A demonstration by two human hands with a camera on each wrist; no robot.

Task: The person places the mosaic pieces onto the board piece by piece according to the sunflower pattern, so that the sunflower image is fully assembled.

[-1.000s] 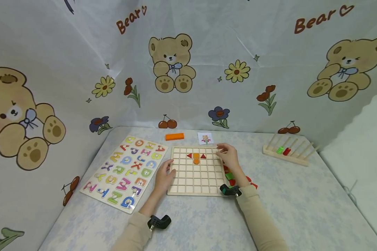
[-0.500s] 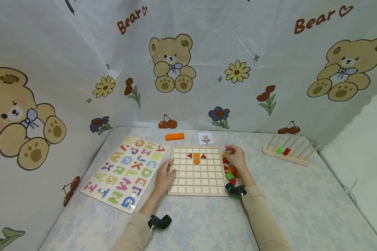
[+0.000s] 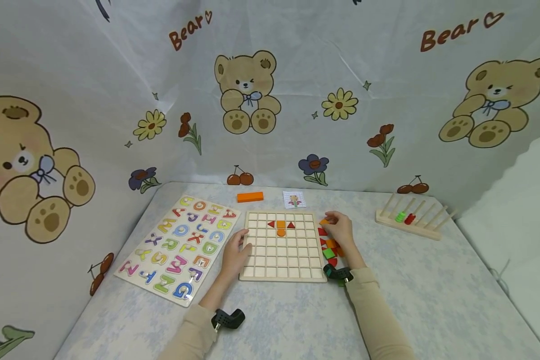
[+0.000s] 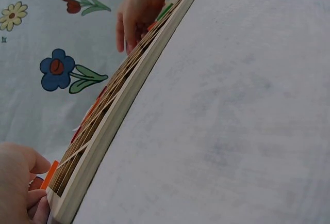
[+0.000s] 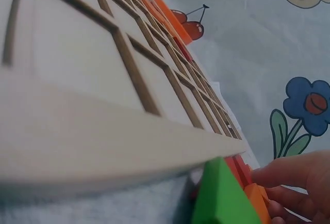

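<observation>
A square wooden grid board lies flat before me. In its upper cells sit two red triangles, an orange square and an orange round piece. My left hand grips the board's left edge, its thumb over the rim; in the left wrist view the fingers bend at the corner. My right hand is just off the upper right corner, fingertips at an orange piece. Whether they pinch it is hidden. Beside the board are red, orange and green pieces; the right wrist view shows a green one close up.
An alphabet puzzle board lies at the left. Behind the grid board are an orange bar and a small pattern card. A wooden peg rack with beads stands at the back right. A bear-print cloth hangs behind the table.
My right hand has moved right, from above the board's upper right corner to the loose pieces beside it, uncovering several of them. The left hand has stayed on the board's edge.
</observation>
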